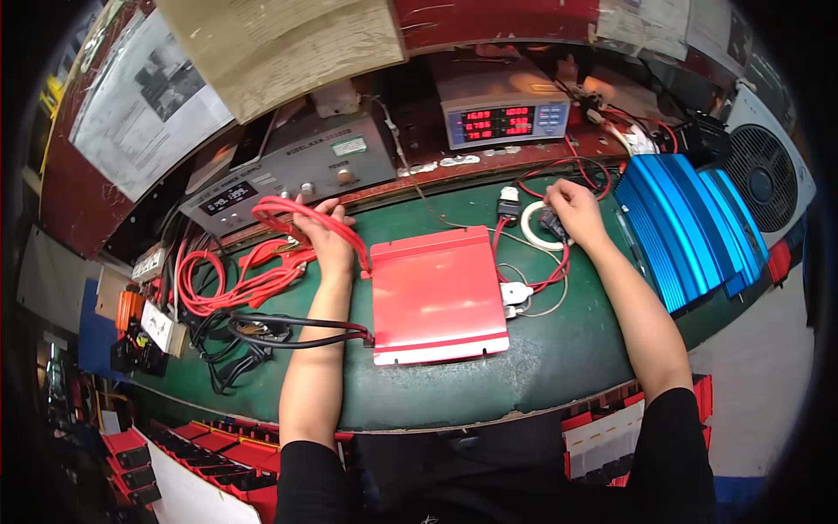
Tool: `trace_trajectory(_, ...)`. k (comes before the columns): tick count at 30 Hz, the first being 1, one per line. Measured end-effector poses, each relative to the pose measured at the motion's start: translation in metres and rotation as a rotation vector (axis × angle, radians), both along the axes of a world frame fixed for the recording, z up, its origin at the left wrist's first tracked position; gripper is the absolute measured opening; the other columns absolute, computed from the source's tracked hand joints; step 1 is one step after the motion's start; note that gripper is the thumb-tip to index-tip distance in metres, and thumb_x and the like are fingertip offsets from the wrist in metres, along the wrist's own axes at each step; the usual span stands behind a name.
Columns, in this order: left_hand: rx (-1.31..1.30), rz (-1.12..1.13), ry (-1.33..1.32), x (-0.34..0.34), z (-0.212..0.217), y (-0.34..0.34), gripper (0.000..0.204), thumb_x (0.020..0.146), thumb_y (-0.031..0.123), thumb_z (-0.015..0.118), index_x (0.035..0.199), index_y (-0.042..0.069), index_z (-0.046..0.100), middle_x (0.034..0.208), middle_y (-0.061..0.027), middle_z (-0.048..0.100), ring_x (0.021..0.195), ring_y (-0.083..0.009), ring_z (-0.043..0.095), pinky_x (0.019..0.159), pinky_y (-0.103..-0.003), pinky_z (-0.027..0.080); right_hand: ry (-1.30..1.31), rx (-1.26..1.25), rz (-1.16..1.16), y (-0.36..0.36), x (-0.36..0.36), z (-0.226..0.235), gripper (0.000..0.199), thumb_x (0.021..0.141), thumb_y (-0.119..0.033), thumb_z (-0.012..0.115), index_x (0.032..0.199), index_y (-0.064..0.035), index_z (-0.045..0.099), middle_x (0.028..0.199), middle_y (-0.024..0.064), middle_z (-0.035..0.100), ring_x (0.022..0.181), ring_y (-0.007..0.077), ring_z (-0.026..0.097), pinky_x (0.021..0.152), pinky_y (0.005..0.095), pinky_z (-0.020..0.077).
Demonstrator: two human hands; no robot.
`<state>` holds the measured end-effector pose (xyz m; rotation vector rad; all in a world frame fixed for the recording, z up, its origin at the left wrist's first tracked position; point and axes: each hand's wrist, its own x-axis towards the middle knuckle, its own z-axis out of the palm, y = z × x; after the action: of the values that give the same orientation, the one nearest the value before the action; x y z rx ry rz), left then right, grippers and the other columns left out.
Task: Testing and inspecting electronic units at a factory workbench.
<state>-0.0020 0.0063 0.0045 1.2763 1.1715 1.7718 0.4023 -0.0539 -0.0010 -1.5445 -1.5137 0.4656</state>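
Note:
A flat red metal case (439, 297) lies on the green bench top in front of me. My left hand (325, 229) is left of it with fingers apart, close to a grey power supply (288, 162). Thick red cables (336, 229) from the case loop across that hand; whether its fingertips touch anything is hidden. Black cables (301, 335) leave the case's lower left and cross my forearm. My right hand (573, 212) is closed on a small black connector (552, 225) beside a white ring (529, 225). A white plug (517, 293) sits at the case's right side.
A meter (506, 118) with red digits stands at the back. Blue finned cases (676, 227) and a fan (761, 170) are on the right. Coiled red leads (205, 284) and tangled black leads (229, 349) lie left. Red cases (223, 454) are stacked below the bench edge.

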Motion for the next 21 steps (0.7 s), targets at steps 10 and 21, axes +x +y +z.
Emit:
trace_trajectory(10, 0.055, -0.019, -0.011, -0.001, -0.011, 0.003, 0.064, 0.096, 0.003, 0.056, 0.145, 0.013, 0.016, 0.111, -0.0096, 0.058, 0.068, -0.0116, 0.059, 0.055, -0.022, 0.045, 0.067, 0.001, 0.035, -0.003, 0.001, 0.003, 0.027, 0.095, -0.019, 0.059, 0.079, 0.0020, 0.062, 0.067, 0.0066, 0.062, 0.064, 0.0096, 0.056, 0.061, 0.0273, 0.0443)
trace_trajectory(21, 0.067, -0.030, 0.011, 0.003, -0.008, 0.002, 0.063, 0.098, 0.005, 0.054, 0.146, 0.013, 0.014, 0.113, -0.0092, 0.057, 0.069, -0.0116, 0.059, 0.056, -0.022, 0.045, 0.067, -0.020, 0.025, -0.002, 0.003, 0.004, 0.025, 0.095, -0.017, 0.060, 0.079, 0.0021, 0.063, 0.069, 0.0062, 0.064, 0.064, 0.0096, 0.057, 0.061, 0.0261, 0.0445)
